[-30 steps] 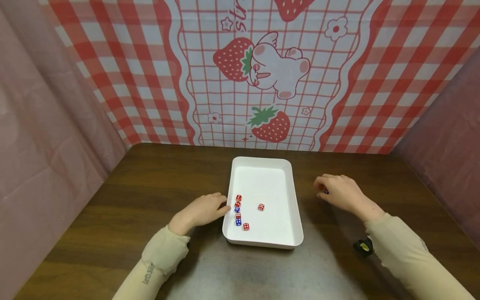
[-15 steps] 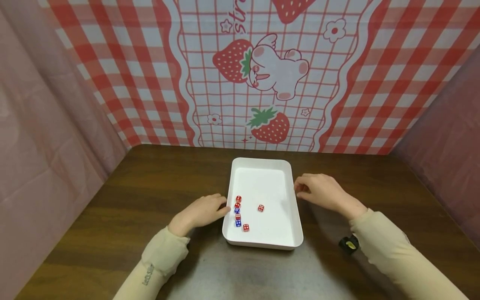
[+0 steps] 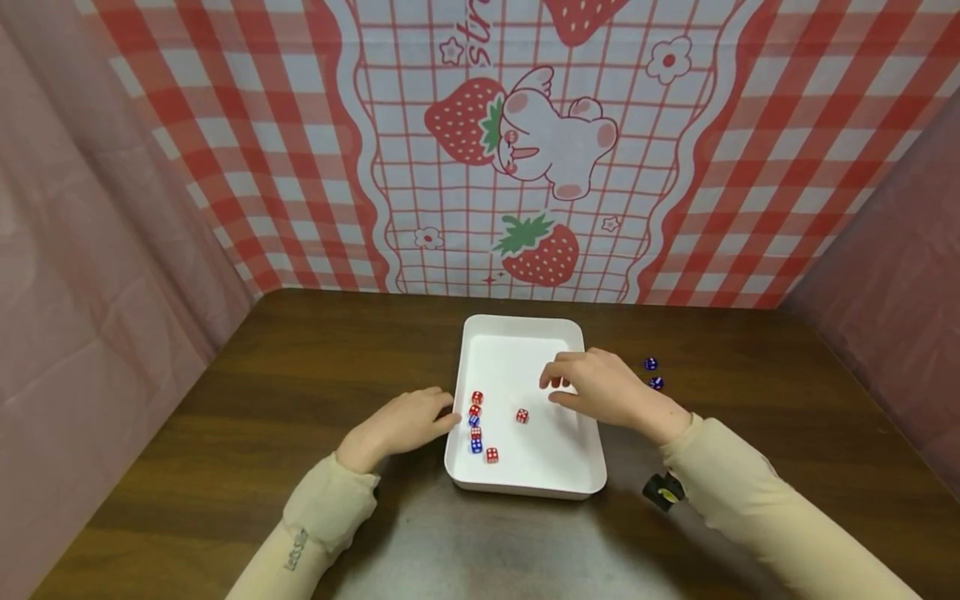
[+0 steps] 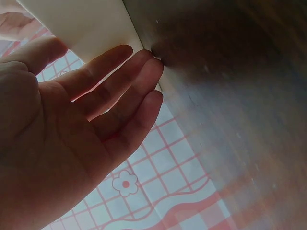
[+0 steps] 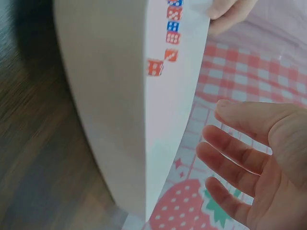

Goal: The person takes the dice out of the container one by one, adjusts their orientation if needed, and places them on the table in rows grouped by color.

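While the left hand (image 3: 397,423) rests, fingers relaxed, against the shallow white rectangular tray (image 3: 517,363), probably steadying it, the right hand (image 3: 600,387) hovers empty above, fingers parted; red and blue cubic dice (image 3: 476,433) line its left wall, two dark-blue dice (image 3: 657,383) on the brown bench (image 3: 352,342).

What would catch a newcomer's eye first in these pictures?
Most likely the strawberry-print cloth, whose bold red-and-white checks fill the background behind the wooden table. Next would come the white tray on the table, with a row of red and blue dice along its left side. The left hand is at the tray's left rim, the right hand hovers over its right side, and two blue dice lie on the table farther right.
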Demonstrator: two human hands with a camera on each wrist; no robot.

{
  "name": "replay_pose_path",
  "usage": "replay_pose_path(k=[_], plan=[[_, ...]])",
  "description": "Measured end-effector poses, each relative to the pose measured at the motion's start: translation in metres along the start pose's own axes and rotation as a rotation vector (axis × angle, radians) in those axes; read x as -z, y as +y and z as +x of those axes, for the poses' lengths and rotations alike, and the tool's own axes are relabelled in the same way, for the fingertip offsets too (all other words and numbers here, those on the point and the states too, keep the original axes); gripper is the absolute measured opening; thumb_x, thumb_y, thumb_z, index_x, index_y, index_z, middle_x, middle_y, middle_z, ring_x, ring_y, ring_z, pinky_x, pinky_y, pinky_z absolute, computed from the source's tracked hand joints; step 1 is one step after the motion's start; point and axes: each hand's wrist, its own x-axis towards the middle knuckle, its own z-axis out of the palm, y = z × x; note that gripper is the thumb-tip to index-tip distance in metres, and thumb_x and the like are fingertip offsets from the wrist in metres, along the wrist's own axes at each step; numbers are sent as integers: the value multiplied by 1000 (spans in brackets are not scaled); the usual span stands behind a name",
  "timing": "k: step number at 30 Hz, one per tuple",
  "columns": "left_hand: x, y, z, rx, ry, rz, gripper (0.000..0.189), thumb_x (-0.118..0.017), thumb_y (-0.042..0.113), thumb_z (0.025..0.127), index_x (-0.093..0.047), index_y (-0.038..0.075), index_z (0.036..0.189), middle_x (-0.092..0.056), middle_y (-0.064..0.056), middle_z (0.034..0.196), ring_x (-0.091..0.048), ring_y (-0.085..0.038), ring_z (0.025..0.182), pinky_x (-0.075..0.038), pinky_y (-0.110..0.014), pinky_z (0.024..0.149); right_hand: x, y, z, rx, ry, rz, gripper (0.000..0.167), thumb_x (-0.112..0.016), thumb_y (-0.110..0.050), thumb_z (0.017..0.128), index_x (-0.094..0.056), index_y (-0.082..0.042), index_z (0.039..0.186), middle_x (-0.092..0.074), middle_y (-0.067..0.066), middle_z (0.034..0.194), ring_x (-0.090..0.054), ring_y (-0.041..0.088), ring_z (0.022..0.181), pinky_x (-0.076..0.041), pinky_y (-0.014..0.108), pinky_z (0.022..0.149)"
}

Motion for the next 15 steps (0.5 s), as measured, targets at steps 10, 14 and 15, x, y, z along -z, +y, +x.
replay_pose_path(k=[10, 14, 15], plan=[[0, 0, 1, 2, 3, -4, 22, -51, 30, 92, -60, 10, 90, -55, -4, 84, -52, -18, 71, -43, -37, 68, -10, -25, 15, 112, -15, -11, 15, -69, -22, 79, -67, -18, 93, -64, -5, 87, -58, 7, 75, -42, 33, 71], [0, 0, -1, -28, 17, -4, 21, -51, 28, 92, -60, 9, 88, -53, -4, 81, -51, -16, 68, -42, -35, 64, -17, -34, 19, 145, -26, -9, 16, -68, -22, 79, -67, -18, 95, -63, -5, 85, -58, 7, 74, -42, 33, 71], [1, 0, -1, -34, 18, -3, 21, -51, 27, 92, -59, 8, 87, -53, -3, 81, -50, -16, 67, -42, -34, 64, -19, -36, 20, 154, -31, -12, 17, -68, -22, 80, -67, -18, 96, -63, -5, 84, -58, 7, 74, -42, 33, 71]])
